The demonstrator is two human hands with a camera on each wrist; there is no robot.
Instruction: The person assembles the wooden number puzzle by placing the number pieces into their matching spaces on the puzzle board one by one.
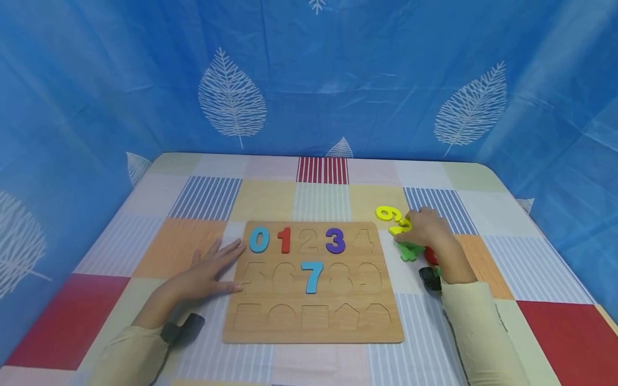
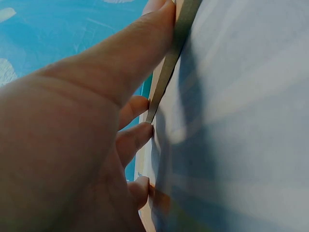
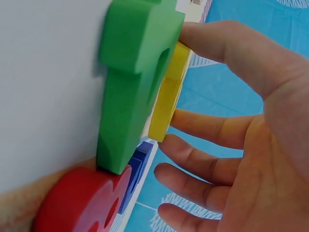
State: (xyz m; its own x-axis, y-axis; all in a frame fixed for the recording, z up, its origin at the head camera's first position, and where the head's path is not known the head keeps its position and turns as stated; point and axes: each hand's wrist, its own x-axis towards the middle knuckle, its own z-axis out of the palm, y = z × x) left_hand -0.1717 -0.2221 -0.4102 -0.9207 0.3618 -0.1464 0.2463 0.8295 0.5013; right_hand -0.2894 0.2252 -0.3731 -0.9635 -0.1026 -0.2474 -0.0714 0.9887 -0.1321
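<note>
On the left, the left hand has its grip loose, fingers spread and touching the wooden number board. Past the board's right edge, a yellow 2, close by a green 4, is pinched in the right hand's grip.

left hand: fingers spread, palm down | right hand: thumb opposite bent fingers

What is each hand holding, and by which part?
Right hand pinches the nearer yellow number by its edges. Left hand only touches the board, at its edge.
</note>
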